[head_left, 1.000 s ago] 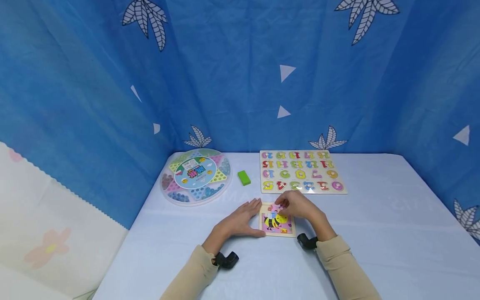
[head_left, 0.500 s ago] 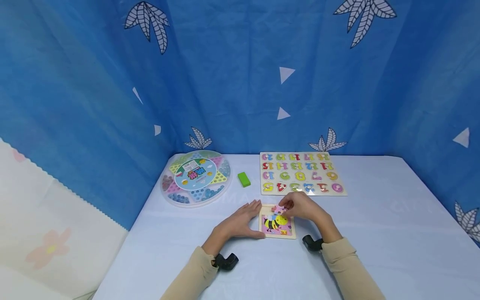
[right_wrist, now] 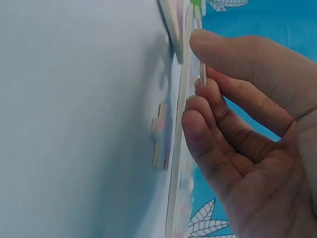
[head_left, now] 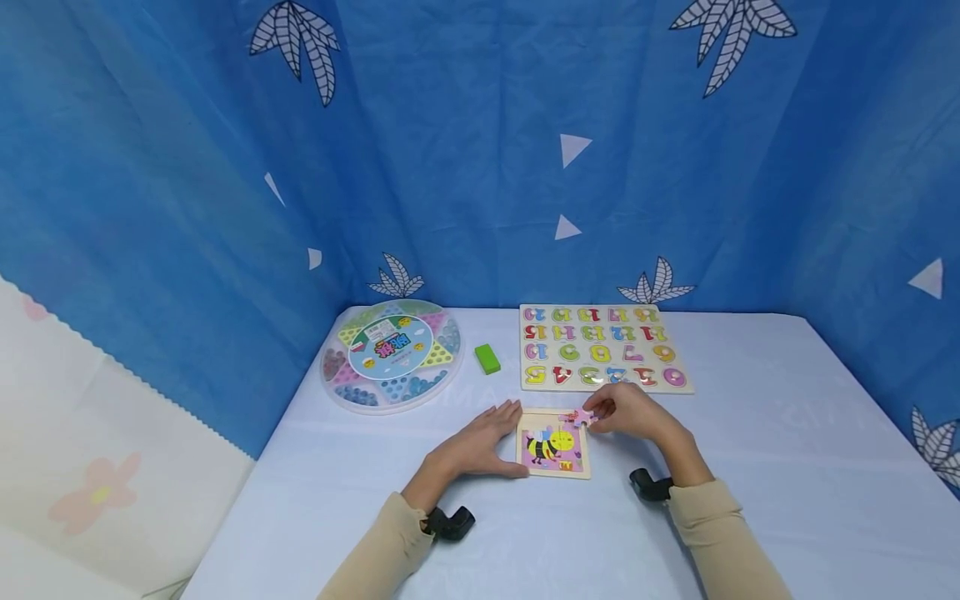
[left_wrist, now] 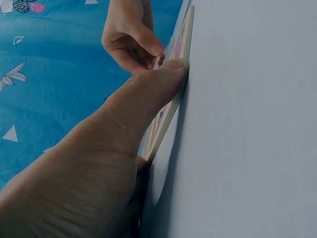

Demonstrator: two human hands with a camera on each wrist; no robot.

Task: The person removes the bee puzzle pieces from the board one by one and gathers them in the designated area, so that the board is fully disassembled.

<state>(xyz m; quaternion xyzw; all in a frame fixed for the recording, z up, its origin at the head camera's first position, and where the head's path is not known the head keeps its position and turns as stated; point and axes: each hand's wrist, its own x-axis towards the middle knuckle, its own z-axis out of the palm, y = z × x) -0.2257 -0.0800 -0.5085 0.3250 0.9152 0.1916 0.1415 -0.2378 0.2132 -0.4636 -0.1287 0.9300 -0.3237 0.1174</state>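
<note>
A small square jigsaw puzzle with a yellow-and-black bee lies in a pale wooden frame. Its upper strip shows bare wood. My left hand rests along the frame's left side, fingers extended and thumb on the near edge. Between thumb and fingertips, my right hand pinches a pink jigsaw piece over the frame's upper right corner. Seen edge-on in the right wrist view, this piece is thin. Another small coloured piece appears blurred there on the white surface.
Behind the right hand lies a number puzzle board. A round board game with marbles sits at back left, and a green block lies between the two. Blue curtains enclose the table's back and sides.
My right hand has drawn the pink piece from the puzzle's upper middle rightward to the frame's upper right corner, uncovering bare wood. The left hand stays almost in place.
</note>
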